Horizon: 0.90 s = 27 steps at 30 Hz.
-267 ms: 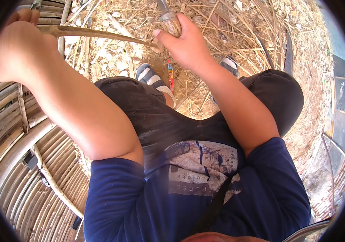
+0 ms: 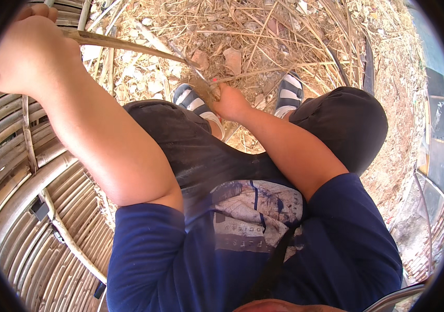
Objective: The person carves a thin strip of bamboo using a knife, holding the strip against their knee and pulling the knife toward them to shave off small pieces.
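My left hand (image 2: 35,57) is raised at the upper left, fingers closed around the thick end of a long, slightly curved wooden stick (image 2: 128,46). The stick slants down to the right and narrows to a tip in front of my left foot. My right hand (image 2: 232,103), low between my knees, grips a knife (image 2: 199,74) by its wooden handle, which is mostly covered by the fingers. The metal blade points up and to the left. It crosses the stick's tip in the picture; whether they touch I cannot tell.
My sandalled feet (image 2: 290,93) are on ground littered with dry straw (image 2: 305,47) and chips. Close on my left is a wall of bamboo slats (image 2: 61,208). Blue-grey panels (image 2: 440,119) stand at the far right. A dark strip (image 2: 369,65) lies beyond my right knee.
My right hand has come down and left with the knife, whose blade now lies at the stick's tip. My left hand and the stick have shifted only slightly.
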Each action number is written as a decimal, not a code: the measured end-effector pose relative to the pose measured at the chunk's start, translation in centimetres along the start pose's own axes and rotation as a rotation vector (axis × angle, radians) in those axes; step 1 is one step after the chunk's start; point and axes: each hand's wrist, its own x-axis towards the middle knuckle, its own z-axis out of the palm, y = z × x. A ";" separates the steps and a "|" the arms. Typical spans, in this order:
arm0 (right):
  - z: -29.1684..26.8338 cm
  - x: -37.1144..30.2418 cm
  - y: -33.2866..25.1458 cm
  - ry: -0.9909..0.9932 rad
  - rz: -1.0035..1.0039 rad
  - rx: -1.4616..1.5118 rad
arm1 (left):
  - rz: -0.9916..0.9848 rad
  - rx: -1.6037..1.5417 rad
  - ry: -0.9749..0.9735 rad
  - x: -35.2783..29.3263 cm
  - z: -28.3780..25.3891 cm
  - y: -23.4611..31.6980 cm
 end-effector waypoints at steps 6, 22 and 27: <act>-0.8 1.0 0.3 -0.017 0.072 0.221 | -0.113 -0.145 0.097 -1.3 0.1 1.3; 1.1 -0.1 0.8 -0.155 -0.078 -0.041 | 0.038 0.027 -0.127 -0.4 -0.7 -4.6; -0.4 1.4 1.3 -0.208 0.126 0.177 | -0.040 -0.071 -0.136 -1.5 -0.4 -1.7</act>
